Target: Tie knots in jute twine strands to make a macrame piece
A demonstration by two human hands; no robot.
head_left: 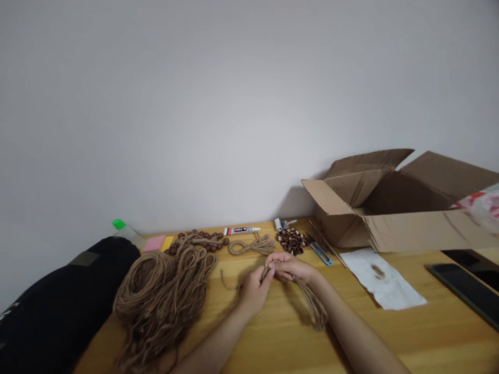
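Observation:
My left hand [255,285] and my right hand [290,266] meet over the middle of the table, both closed on one bundle of brown twine [312,301]. Its strands hang out below my right hand toward the front right, and a loose end curls out left of my left hand. The part between my fingers is mostly hidden. Just behind my hands lies a looped twine tassel [251,246]. A big heap of brown twine [163,296] spreads to the left of my left hand.
Behind lie brown beads [220,243], a glue tube [241,230], a pile of brown shell-like pieces [290,240] and blue thread snips [322,252]. An open cardboard box [421,228], stained white paper [382,280] and a phone [463,288] occupy the right. A black bag-like item [78,301] sits left.

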